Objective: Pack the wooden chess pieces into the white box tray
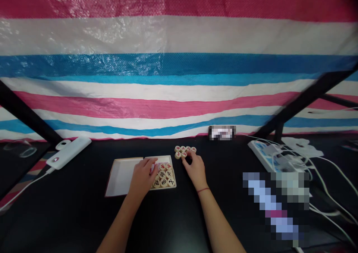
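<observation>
A shallow white box [165, 188] holds rows of round Chinese chess pieces [163, 183] with black and red characters. Its lid [119, 178] lies open on the left side. My left hand [144, 174] reaches over the box, thumb and fingers closed about a chess piece [152, 168] near its left part; the hand hides some pieces. To the right of the box, several red-marked chess pieces [183, 148] form two short rows on the black table. At the lower row, my right hand [195, 167] pinches a chess piece mostly covered by its fingers.
A white power bank-like device [68, 154] with a cable lies at the left. On the right are a power strip [263, 156], tangled white cables [321, 186] and blurred-out items. A striped plastic sheet [167, 103] hangs behind the black table [84, 219], between slanted black bars [302, 103].
</observation>
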`<state>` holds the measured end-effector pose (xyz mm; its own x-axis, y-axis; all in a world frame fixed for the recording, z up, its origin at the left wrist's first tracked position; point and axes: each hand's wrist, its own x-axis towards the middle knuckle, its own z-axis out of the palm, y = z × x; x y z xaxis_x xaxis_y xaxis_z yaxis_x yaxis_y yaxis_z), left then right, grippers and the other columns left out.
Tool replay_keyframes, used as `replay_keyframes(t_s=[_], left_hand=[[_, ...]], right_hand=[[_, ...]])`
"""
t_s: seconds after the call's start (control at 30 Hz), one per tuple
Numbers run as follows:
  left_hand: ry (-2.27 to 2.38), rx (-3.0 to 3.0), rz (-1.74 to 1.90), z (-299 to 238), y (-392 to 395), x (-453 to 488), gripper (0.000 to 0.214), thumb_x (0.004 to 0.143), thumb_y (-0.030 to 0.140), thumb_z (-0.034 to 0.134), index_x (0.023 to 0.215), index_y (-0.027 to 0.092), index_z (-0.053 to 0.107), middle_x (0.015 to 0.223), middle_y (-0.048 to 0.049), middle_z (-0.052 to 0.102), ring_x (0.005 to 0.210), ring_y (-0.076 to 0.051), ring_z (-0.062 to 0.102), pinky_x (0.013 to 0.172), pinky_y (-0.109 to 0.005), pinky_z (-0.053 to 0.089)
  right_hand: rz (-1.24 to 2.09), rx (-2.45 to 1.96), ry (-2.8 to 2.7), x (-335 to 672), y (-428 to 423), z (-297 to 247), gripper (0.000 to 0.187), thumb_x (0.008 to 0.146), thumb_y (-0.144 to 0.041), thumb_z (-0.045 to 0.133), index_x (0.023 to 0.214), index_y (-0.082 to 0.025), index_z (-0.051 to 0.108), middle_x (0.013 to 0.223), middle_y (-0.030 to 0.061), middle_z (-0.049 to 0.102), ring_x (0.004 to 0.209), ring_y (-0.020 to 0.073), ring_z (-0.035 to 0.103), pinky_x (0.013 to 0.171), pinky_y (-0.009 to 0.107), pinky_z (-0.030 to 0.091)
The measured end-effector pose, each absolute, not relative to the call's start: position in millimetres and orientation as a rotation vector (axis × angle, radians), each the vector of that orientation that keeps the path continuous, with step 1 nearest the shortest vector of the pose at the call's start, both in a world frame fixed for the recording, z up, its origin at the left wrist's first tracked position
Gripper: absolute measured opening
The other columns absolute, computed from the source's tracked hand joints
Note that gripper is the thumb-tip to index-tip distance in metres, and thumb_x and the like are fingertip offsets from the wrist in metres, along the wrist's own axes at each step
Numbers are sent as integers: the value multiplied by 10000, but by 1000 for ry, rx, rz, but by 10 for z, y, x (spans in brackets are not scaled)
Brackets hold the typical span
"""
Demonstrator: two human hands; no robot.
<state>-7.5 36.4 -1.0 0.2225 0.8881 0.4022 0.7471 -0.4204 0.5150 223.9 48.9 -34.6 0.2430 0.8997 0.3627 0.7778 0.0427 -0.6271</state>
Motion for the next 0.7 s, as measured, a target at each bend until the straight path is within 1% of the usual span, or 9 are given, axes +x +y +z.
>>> replay_keyframes(t_s=[0.1, 0.17, 0.23, 0.33, 0.47, 0.6, 0.7], left_hand=[[1688, 2270, 932, -16, 353, -76, 257, 879, 218, 501, 1089, 230, 647, 942, -43, 710, 894, -217, 640, 825, -375, 452], [1739, 2297, 902, -21, 345, -62, 237, 873, 214, 508, 1041, 245, 672, 940, -41, 719, 902, -225, 629, 832, -388, 426], [1745, 2356, 864, -26, 339, -33, 210, 867, 238, 524, 986, 255, 696, 942, -43, 722, 906, -242, 612, 835, -410, 406], [1748, 2432, 799, -20, 331, 34, 189, 863, 293, 549, 944, 250, 714, 921, -63, 715, 910, -270, 582, 831, -442, 386], [1764, 2466, 677, 8, 309, 124, 200, 884, 292, 522, 842, 227, 707, 905, -79, 699, 926, -273, 552, 824, -446, 369], [1785, 2387, 677, 23, 296, 174, 194, 894, 305, 512, 841, 211, 673, 890, -71, 712, 912, -261, 555, 826, -437, 351], [1767, 2335, 703, 25, 308, 187, 181, 892, 328, 528, 834, 221, 662, 836, -48, 725, 900, -250, 573, 841, -426, 346]], right_hand=[[146, -1717, -1516, 2196, 441, -257, 301, 821, -320, 535, 1059, -160, 626, 942, 96, 685, 868, 242, 596, 812, 377, 467], [175, -1673, -1499, 2115, 393, -184, 286, 852, -341, 508, 1031, -161, 640, 867, 78, 684, 800, 224, 608, 776, 350, 472], [325, -1613, -1530, 2001, 343, -122, 284, 888, -366, 483, 1018, -178, 652, 770, 42, 676, 690, 187, 616, 697, 294, 475], [528, -1554, -1625, 1834, 286, -73, 306, 910, -401, 480, 1063, -205, 658, 650, -8, 647, 570, 151, 606, 585, 236, 449], [549, -1553, -1671, 1738, 262, -63, 333, 925, -428, 463, 1080, -215, 665, 608, -18, 635, 561, 150, 617, 561, 221, 427], [522, -1554, -1659, 1726, 267, -81, 333, 930, -426, 452, 1069, -212, 667, 634, -8, 652, 582, 150, 623, 582, 224, 425], [497, -1562, -1637, 1712, 264, -85, 328, 924, -428, 456, 1031, -206, 672, 617, -14, 626, 569, 143, 598, 585, 227, 413]])
